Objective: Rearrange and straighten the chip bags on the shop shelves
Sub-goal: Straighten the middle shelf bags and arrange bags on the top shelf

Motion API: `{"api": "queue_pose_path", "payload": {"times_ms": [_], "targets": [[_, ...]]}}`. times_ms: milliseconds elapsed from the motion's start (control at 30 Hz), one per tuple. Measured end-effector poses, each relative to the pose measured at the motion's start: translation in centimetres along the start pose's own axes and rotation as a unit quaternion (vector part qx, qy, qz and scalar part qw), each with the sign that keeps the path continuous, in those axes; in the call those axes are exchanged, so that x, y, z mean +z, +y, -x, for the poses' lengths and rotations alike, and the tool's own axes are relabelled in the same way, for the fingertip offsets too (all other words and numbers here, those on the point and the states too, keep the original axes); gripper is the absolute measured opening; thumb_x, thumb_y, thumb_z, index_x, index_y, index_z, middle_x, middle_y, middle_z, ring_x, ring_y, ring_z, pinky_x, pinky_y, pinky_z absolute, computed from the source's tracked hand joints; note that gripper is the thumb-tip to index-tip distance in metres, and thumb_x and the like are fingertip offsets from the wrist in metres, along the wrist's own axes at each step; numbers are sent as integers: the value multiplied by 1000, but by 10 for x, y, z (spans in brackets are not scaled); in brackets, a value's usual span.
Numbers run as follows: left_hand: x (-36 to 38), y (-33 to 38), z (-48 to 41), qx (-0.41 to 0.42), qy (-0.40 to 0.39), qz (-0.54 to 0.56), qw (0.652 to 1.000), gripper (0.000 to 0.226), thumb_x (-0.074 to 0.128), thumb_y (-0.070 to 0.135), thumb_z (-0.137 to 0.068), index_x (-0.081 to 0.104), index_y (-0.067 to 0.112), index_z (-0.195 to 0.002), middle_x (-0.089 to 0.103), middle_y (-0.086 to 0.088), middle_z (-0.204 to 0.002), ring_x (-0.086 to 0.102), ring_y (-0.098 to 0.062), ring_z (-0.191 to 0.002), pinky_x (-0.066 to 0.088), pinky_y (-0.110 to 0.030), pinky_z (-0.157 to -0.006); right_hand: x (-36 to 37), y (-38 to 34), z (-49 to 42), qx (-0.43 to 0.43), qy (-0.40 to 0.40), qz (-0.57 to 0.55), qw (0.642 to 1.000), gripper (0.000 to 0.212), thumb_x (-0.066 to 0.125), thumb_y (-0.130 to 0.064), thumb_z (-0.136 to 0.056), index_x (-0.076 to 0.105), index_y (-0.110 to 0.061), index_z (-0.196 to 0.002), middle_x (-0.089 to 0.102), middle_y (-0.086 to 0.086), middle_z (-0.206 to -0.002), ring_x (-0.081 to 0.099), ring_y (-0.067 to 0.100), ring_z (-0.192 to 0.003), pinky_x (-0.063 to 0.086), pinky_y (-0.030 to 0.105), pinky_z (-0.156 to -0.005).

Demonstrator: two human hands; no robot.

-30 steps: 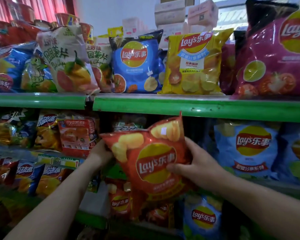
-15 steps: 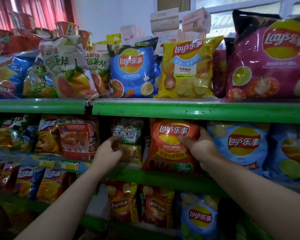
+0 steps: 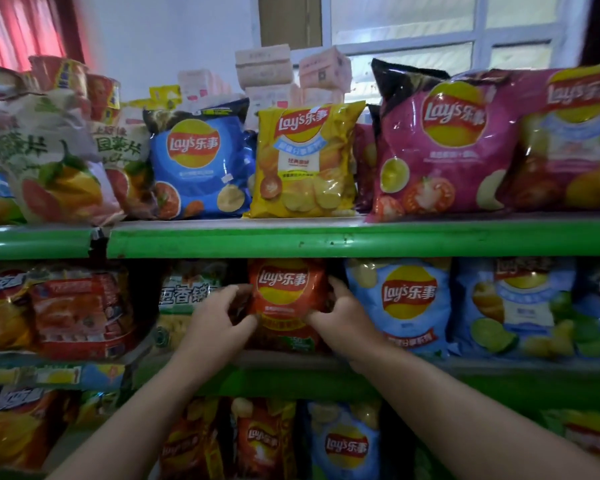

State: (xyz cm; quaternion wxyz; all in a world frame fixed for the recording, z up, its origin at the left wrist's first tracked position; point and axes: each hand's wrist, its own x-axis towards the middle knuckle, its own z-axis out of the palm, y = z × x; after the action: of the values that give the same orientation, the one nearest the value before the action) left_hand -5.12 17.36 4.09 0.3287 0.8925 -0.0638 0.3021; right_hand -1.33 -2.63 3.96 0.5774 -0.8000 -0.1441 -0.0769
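Observation:
An orange-red Lay's bag [image 3: 283, 292] stands upright on the middle shelf [image 3: 326, 379], between a green-and-white bag [image 3: 184, 292] and a light blue Lay's bag [image 3: 407, 299]. My left hand [image 3: 219, 318] grips the orange-red bag's left edge. My right hand [image 3: 343, 317] grips its right edge, fingers curled behind it. Both hands cover the bag's lower corners. On the top shelf [image 3: 291, 237] stand a blue Lay's bag [image 3: 198, 168], a yellow one [image 3: 303, 164] and a pink one [image 3: 440, 143].
More snack bags fill the middle shelf at left [image 3: 80, 306] and right [image 3: 513, 306]. The lowest shelf holds red [image 3: 262, 441] and blue [image 3: 343, 445] Lay's bags. Cardboard boxes [image 3: 264, 71] and a window sit behind the top shelf.
The orange-red bag went from tilted in front of the shelf to upright on the middle shelf. My left hand came across from the left to grip its left edge. The camera tilted upward.

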Motion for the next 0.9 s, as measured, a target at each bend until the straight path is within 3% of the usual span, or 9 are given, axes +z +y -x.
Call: {"api": "queue_pose_path", "payload": {"times_ms": [100,200,300,400,533,633,700,800,900], "targets": [[10,37,-4,67,37,28,997,36,69,25,-85,60,27,-120,61,10,-107,57,-1,-92,43,-13,-70,-41,-12,27,-39,7,47,998,52,68,-33,-89,50,-28,-137,53,-23,-106,55,-1,-96,42,4,-64],[19,85,-8,112,52,120,985,30,69,20,-84,63,37,-107,67,14,-92,63,1,-82,51,-15,-65,-101,-26,51,-110,92,61,988,14,68,-27,-87,70,-30,-100,70,-17,-92,65,-2,-89,51,12,-69],[29,134,-18,148,74,200,966,29,66,27,-80,63,36,-107,67,13,-88,64,-1,-77,50,-11,-61,-167,-34,67,-167,207,94,959,16,68,-20,-86,68,-33,-76,71,-10,-72,64,3,-66,50,20,-58],[45,178,-37,181,88,212,956,42,70,29,-79,58,33,-119,63,13,-103,63,-3,-92,53,-18,-75,-232,-35,69,-175,295,89,935,13,68,-21,-85,69,-28,-74,70,-3,-68,64,13,-61,53,30,-52],[73,226,-58,189,115,191,956,54,75,30,-78,51,29,-127,56,3,-116,60,-14,-99,53,-32,-86,-311,-22,63,-165,363,57,915,8,67,-29,-83,67,-34,-77,65,-12,-68,58,2,-61,48,20,-52],[103,257,-58,218,122,194,949,41,74,32,-75,58,26,-112,59,2,-94,59,-11,-82,52,-25,-74,-349,-3,62,-142,372,35,917,6,68,-27,-84,65,-33,-84,66,-7,-81,61,11,-73,50,30,-63],[136,273,-46,236,58,215,946,32,77,24,-76,60,26,-103,58,3,-79,54,-13,-66,48,-22,-59,-361,15,65,-131,364,39,921,10,69,-23,-85,65,-31,-87,67,-5,-84,62,12,-76,50,29,-66],[184,284,-22,244,-28,220,944,33,77,22,-78,59,25,-105,58,6,-79,56,-9,-67,50,-23,-61,-369,47,77,-113,340,54,932,15,69,-19,-86,64,-33,-88,68,-8,-88,64,4,-79,52,23,-67],[214,288,-10,254,-27,207,944,29,73,28,-79,63,19,-105,61,4,-82,59,-10,-73,53,-28,-65,-379,76,91,-76,313,77,943,13,70,-23,-86,64,-32,-94,69,-8,-93,65,8,-86,55,26,-70]]}}
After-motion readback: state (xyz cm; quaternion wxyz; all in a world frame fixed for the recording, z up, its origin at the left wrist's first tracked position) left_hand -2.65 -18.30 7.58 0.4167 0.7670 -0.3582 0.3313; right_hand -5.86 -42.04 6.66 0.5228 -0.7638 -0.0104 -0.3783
